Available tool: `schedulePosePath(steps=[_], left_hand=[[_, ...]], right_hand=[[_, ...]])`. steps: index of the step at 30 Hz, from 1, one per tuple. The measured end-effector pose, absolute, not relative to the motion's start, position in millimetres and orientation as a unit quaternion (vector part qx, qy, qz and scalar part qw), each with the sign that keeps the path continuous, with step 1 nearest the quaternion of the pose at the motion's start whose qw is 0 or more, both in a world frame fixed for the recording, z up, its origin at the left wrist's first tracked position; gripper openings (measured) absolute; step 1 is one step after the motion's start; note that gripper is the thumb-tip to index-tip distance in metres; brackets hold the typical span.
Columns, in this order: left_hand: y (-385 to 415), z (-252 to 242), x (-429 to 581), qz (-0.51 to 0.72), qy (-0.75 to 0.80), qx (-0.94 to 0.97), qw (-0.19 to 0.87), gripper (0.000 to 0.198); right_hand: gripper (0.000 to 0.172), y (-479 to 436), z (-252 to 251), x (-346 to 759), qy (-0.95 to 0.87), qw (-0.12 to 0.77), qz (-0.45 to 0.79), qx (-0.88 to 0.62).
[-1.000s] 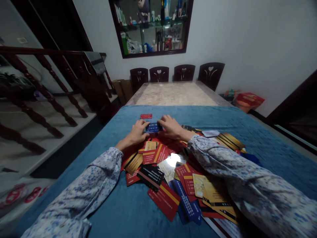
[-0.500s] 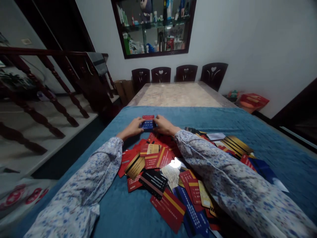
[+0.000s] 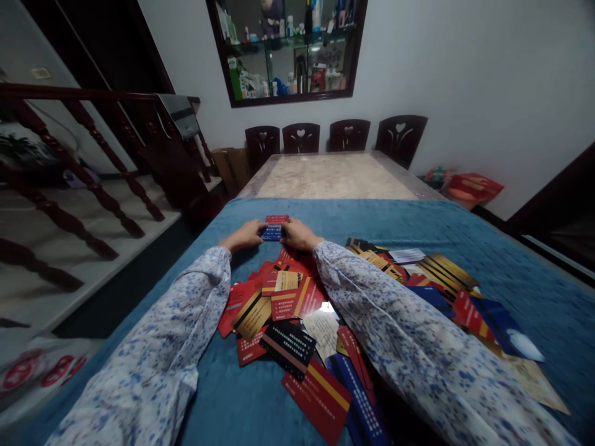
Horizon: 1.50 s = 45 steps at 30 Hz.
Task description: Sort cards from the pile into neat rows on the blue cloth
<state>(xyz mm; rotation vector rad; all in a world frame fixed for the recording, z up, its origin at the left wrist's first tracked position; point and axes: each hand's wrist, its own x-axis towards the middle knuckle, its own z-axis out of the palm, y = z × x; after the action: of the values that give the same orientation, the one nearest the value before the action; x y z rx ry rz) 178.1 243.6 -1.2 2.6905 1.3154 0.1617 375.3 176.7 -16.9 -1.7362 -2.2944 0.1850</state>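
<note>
1. the left hand and the right hand are stretched far out, past the far side of the big pile of cards.
2. between them is one blue card. each hand has one short end of it, most likely so it stays flat and straight.
3. the left fingers are bent and close together on the card's left end. the right fingers are bent the same way on its right end. they seem to pinch it from both sides.
4. i cannot tell if the blue card rests on the blue cloth or is a tiny bit above it.
5. just behind the blue card lies a red card, flat on the cloth and apart from the pile. the blue card is lined up with it.
6. the pile is a jumble of red, gold, black and blue cards that lie over each other, under and between the two flowery sleeves.
7. the cloth covers the near part of the desk, so the cards lie on something soft.
8. four dark chairs stand at the far end, and a wall shelf with bottles hangs above.
</note>
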Motion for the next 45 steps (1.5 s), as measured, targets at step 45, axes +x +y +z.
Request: schedulePosePath(steps=[45], left_hand=[[211, -22, 159, 0.137, 0.406, 0.899, 0.086, 0.048]], right_hand=[[0.037, 174, -22, 378, -0.801, 0.090, 0.027, -0.591]])
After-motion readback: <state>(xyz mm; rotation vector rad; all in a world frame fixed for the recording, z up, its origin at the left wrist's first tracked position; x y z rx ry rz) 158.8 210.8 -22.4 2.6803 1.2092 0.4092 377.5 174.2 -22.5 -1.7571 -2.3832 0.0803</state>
